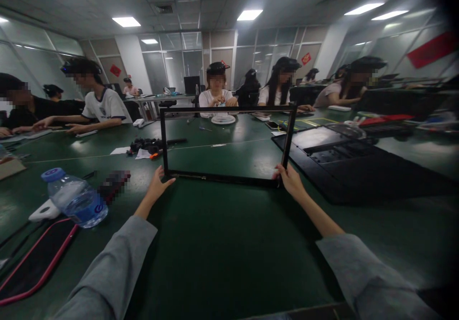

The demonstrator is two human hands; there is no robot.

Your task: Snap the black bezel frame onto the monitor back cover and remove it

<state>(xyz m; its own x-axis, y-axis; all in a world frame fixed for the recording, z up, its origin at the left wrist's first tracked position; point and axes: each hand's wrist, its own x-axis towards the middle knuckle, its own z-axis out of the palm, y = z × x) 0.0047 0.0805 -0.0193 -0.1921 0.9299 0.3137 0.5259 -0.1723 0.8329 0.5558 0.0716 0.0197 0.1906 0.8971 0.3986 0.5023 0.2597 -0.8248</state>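
Note:
A thin black rectangular frame (229,179), which looks like a monitor bezel, stands upright in front of me over the green table. Its middle is open, so the table and a person beyond show through. My left hand (156,187) grips its lower left corner, with the thumb near the bottom bar and the other fingers partly behind the side bar. At the lower right corner, my right hand (292,182) is closed on the side bar. Whether the bottom edge touches the table I cannot tell.
To the left are a water bottle (77,200), a pink-edged dark case (39,260) and a white power strip (45,210). A large black panel (376,174) lies on the right. Several people sit around the green table (229,253); a white fan (223,119) lies opposite.

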